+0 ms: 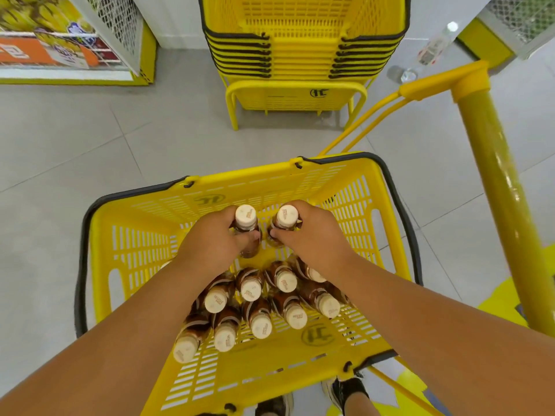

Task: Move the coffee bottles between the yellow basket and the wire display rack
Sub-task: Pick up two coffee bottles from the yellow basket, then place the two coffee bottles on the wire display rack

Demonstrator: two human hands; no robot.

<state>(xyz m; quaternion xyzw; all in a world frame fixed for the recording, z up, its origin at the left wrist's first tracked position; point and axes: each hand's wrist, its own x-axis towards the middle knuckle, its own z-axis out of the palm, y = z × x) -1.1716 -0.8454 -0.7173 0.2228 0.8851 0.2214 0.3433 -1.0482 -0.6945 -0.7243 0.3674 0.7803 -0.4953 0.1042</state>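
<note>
Inside the yellow basket (144, 223), the left hand (210, 244) grasps one coffee bottle (247, 226) by the neck; the right hand (315, 238) grasps another bottle (285, 220) just beside it. Below both grips, more capped coffee bottles (255, 307) stand clustered.

This is a shop, a small supermarket by the look of it. A stack of yellow baskets (303, 40) nests in a yellow frame (295, 94) on the grey tiled floor (90, 139). Nearer stands another basket (144, 205) of the same kind, holding many identical bottles (255, 301) with cream caps. At the upper left is a wire rack (117, 22) with a banana picture (27, 13) and printed signs beside it.
</note>
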